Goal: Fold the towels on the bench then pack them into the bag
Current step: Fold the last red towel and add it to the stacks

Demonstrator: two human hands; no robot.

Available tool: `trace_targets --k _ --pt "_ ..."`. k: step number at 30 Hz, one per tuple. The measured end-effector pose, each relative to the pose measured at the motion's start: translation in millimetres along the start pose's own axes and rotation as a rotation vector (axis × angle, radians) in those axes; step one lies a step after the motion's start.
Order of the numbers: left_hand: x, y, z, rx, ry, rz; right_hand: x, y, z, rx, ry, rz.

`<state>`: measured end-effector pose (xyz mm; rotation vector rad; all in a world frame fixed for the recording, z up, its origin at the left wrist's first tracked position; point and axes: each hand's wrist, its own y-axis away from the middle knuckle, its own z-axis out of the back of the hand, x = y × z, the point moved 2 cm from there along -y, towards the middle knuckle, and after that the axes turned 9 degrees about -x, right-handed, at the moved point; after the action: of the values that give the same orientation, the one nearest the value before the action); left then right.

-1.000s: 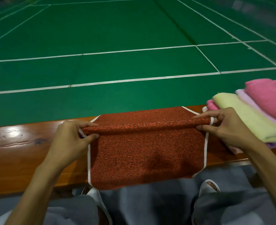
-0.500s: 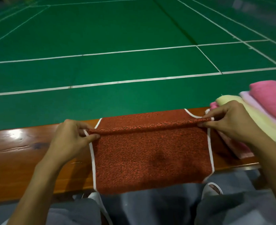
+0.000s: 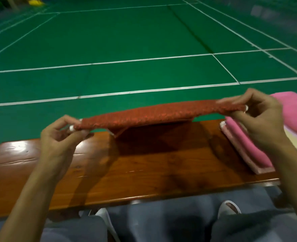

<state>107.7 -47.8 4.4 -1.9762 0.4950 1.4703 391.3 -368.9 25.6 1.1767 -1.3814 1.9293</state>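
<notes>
— Two hands, what've they got?
— Your left hand (image 3: 60, 137) pinches the L end of the red towel (image 3: 161, 112) btw thumb & fingertips. Your right hand (image 3: 259, 116) pinches the R end the same way. Both are clamped on it, well apart.
— Where's the towel?
— Stretched btw your hands, lifted above the wooden bench (image 3: 144, 172). Its lower part hangs down to the bench near the far edge. White trim shows at both pinched ends.
— Around it?
— A folded pink towel (image 3: 245, 147) lies flat on the bench just under your right hand, w/ a towel pile (image 3: 294, 109) of pink & pale yellow to its R. The green court floor (image 3: 126, 41) w/ white lines is beyond. Grey trousers (image 3: 161, 224) & a white slipper (image 3: 229, 208) show below the near edge.
</notes>
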Motion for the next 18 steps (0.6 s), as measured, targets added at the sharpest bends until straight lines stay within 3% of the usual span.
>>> trace_targets --k 2,4,7,9,13,15,18 --pt "10.2 11.0 21.5 0.118 -0.203 0.111 -8.5 14.6 13.0 0.212 0.125 -0.061" --pt "27.3 20.5 35.5 0.327 -0.469 0.273 -24.4 30.0 21.8 0.478 0.255 -0.169" --pt "54.5 38.5 35.6 0.663 -0.647 0.51 -46.5 52.1 23.3 0.853 0.483 -0.249" --pt "65.5 47.0 29.0 0.817 -0.756 0.599 -55.0 63.1 19.3 0.996 0.581 -0.265" --pt "56.1 43.7 21.6 0.991 -0.873 0.833 -41.4 63.3 15.4 1.129 0.68 -0.344" --pt "50.2 36.0 15.3 0.958 -0.88 0.774 -26.6 57.1 17.1 1.152 0.697 -0.412" --pt "58.8 21.0 -1.5 0.435 -0.85 0.322 -24.3 46.0 12.5 0.941 0.708 -0.386"
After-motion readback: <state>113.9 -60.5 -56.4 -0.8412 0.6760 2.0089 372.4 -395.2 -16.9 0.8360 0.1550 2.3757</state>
